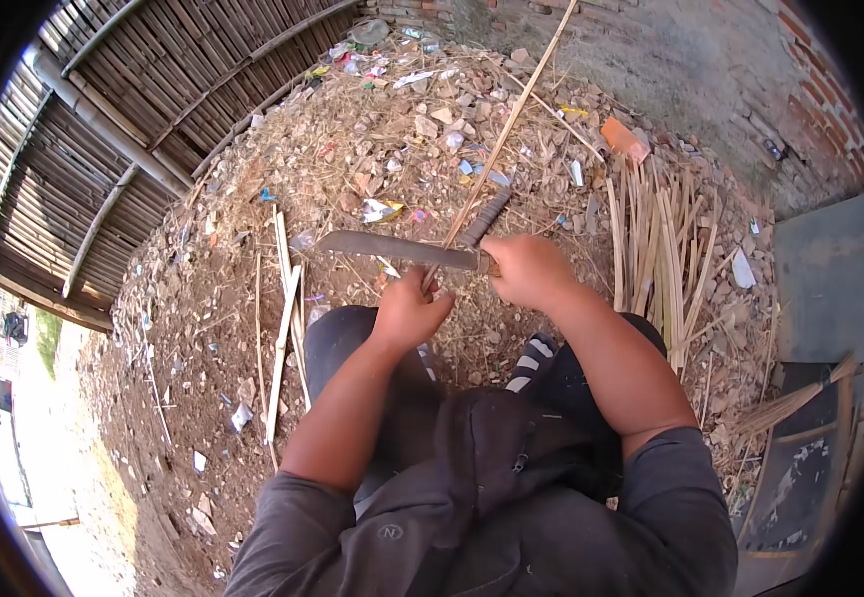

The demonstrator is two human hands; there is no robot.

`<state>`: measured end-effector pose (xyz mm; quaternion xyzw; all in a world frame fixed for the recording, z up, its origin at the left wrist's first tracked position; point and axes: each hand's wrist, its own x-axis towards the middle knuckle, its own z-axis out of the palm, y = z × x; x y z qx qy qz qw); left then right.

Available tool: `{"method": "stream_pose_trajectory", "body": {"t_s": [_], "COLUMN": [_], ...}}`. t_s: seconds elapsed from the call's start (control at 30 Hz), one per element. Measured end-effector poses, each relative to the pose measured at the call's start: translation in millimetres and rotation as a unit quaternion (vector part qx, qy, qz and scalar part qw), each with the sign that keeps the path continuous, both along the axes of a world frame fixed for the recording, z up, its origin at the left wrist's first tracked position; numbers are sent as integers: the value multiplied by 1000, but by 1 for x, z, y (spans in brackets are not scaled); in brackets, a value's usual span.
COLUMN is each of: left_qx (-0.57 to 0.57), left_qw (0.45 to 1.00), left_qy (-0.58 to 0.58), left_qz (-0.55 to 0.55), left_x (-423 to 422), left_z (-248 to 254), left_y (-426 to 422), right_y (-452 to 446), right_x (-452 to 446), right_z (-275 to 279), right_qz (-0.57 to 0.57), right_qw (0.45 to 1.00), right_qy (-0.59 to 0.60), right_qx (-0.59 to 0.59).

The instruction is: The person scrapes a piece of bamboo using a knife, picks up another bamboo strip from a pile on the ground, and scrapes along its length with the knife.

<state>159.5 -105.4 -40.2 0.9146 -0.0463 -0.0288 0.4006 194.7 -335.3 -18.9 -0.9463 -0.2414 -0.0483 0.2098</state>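
Littered dirt ground (203, 338) beside a brick wall (671, 80); left hand (412, 313) closed around a strip (512, 121), right hand (529, 271) gripping a machete (392, 248).

Head camera: riding on the person's head, looking forward and steeply down. Wide lens is bending outer lines inside a dark round border. Torso (472, 507) is filling the near bottom; left hand (414, 312) and right hand (530, 271) are showing mid-view, at arm's reach. Ground (208, 343) is spreading beyond, brick wall (666, 75) standing farther off, upper right.
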Motion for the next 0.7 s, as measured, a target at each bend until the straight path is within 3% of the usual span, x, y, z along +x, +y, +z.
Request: {"method": "stream_pose_trajectory", "body": {"t_s": [0.07, 0.37, 0.7], "left_qx": [-7, 15, 23], "left_qw": [1000, 1000, 999], "left_qy": [0, 22, 22], "left_qz": [2, -3, -9], "left_x": [2, 6, 6], "left_z": [-3, 4, 1], "left_y": [0, -1, -2], "right_y": [6, 5, -13], "right_x": [-2, 2, 20], "right_z": [-5, 18, -5], "right_qz": [14, -48, -45], "right_qw": [999, 995, 995], "right_qy": [-42, 24, -31], "right_qx": [-12, -87, -84]}}
